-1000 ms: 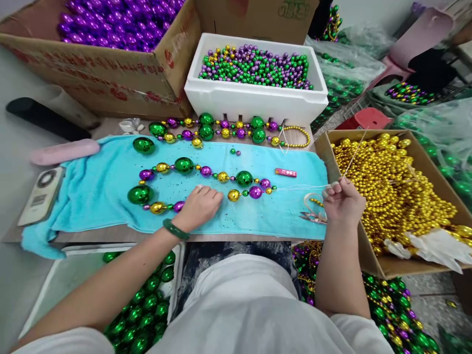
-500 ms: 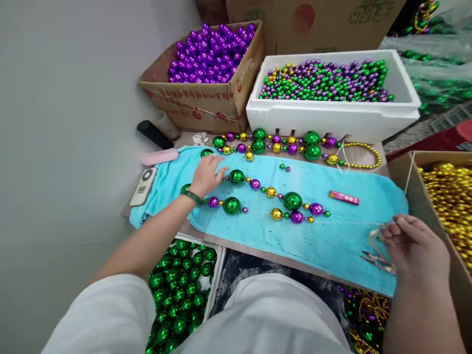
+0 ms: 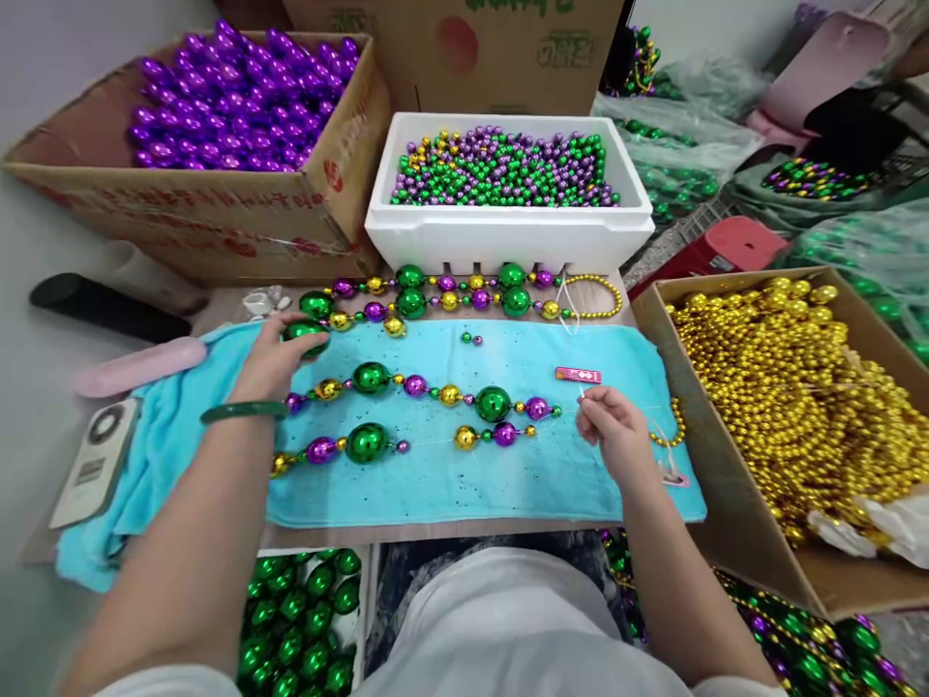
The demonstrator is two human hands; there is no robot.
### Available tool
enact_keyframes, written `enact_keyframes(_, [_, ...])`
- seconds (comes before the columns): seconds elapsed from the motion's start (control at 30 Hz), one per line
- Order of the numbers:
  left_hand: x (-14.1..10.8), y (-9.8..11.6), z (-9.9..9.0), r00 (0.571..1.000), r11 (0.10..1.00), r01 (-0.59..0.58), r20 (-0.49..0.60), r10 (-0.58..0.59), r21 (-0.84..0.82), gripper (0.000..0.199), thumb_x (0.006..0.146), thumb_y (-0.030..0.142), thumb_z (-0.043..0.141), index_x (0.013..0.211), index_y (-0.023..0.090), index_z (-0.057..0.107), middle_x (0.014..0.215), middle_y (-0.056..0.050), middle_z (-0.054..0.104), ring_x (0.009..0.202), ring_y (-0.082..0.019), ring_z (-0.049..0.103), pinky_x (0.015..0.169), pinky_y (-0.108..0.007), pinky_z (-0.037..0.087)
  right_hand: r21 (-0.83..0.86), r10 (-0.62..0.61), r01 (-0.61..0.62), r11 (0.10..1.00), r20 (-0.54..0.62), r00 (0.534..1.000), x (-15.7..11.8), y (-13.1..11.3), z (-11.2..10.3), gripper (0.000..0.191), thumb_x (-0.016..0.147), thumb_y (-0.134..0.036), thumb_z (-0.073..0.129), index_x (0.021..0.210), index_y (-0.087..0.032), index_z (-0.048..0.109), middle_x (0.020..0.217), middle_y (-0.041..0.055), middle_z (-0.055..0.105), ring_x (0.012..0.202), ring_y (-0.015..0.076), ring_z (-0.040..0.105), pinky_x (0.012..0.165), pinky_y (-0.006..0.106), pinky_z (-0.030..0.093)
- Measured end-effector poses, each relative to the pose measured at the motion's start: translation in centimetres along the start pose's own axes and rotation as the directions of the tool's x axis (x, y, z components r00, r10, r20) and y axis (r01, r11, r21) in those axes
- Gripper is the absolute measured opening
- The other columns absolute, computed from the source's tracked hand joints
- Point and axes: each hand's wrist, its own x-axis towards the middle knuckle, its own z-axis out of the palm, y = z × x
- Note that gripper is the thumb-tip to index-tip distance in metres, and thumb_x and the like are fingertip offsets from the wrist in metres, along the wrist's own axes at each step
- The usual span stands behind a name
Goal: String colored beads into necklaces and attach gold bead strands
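My left hand, with a green bangle at the wrist, curls its fingers around a large green bead at the towel's upper left. Two lengths of strung green, gold and purple beads lie below it: an upper row and a lower row with a gap of bare thread. My right hand pinches a thin pale thread near the upper row's right end; its white tip shows above the fingers. Beside that hand lie a pink-and-white packet and a gold bead loop.
Behind the blue towel lie finished-looking bead strands. A white foam box holds small mixed beads. Cardboard boxes hold purple beads and gold bead strings. Green beads fill a tray below the table edge.
The view has swung to the right. My left hand has moved off the strand up to the large green bead. My right hand has come inward from the towel's right edge, toward the upper row's end.
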Motion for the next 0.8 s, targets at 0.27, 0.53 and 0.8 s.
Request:
enact_keyframes(0.27, [-9.0,-1.9,12.7,0.948,0.853,0.307,0.051,-0.316,-0.422,0.015,0.091,0.03,0.053,0.088,0.017,0.059,0.085,-0.003,0.066,0.082,-0.016,0.064,0.073,-0.033,0.056,-0.123,0.095,-0.06,0.991,0.298,0.95,-3.0,1.2,5.0,0.026,0.075,-0.042,0.066,0.072,-0.019,0.056,0.048,-0.0051,0.045,0.045,0.0092,0.039,0.044,0.023,0.03])
enact_keyframes(0.53, [-10.1,-2.9,15.1,0.954,0.832,0.281,0.049,-0.294,-0.478,0.012,0.084,0.028,0.065,0.084,0.019,0.057,0.085,0.0,0.064,0.08,-0.013,0.062,0.085,-0.036,0.054,-0.165,0.108,-0.057,0.985,0.321,0.941,-3.1,1.2,5.0,0.024,0.074,-0.042,0.063,0.071,-0.02,0.056,0.05,-0.005,0.042,0.046,0.0099,0.037,0.045,0.024,0.029])
enact_keyframes(0.8, [-10.6,-3.2,15.2,0.984,0.899,0.171,0.03,-0.173,-0.403,0.019,0.079,0.033,0.068,0.088,0.022,0.055,0.09,0.001,0.061,0.083,-0.013,0.06,0.085,-0.034,0.053,-0.182,0.111,-0.049,0.982,0.346,0.932,-2.9,1.3,4.9,0.023,0.074,-0.041,0.063,0.069,-0.02,0.055,0.049,-0.0048,0.043,0.046,0.0104,0.038,0.046,0.024,0.028])
